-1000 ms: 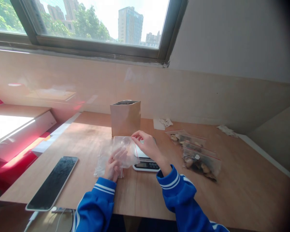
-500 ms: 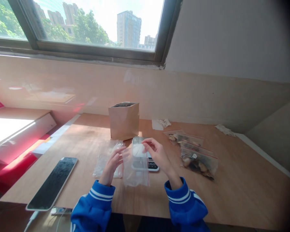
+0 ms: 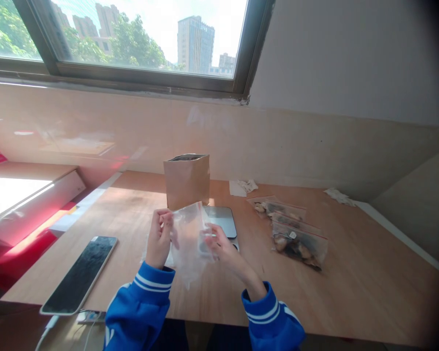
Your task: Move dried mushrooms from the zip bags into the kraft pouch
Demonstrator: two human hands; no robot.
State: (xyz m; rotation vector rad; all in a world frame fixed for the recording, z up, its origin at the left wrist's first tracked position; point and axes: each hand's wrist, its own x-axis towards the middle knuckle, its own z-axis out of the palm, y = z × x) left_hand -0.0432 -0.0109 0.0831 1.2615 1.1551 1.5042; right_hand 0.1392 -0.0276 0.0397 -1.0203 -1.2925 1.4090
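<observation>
A clear zip bag (image 3: 189, 239) with a red seal line hangs upright between my hands, with nothing visible in it. My left hand (image 3: 159, 238) is closed on its left edge. On the red-lined edge at the right, my right hand (image 3: 219, 243) has its fingers, slightly smeared by motion. Behind the bag lies a kitchen scale (image 3: 222, 222) with a pale platform, its display mostly covered by my right hand. Under my left hand, a stack of clear bags (image 3: 144, 251) is largely hidden. A brown paper pouch (image 3: 186, 183) stands with its top open just behind.
To the right lie several filled zip bags (image 3: 298, 246) with brownish dried pieces. A phone (image 3: 80, 275) with a cable rests at the left table edge. Crumpled tissue (image 3: 248, 185) and another white scrap (image 3: 339, 197) lie near the wall.
The bag has been lifted and turned, its red seal line now higher up. My left hand has risen and closed on it; my right hand has moved down and left along its edge.
</observation>
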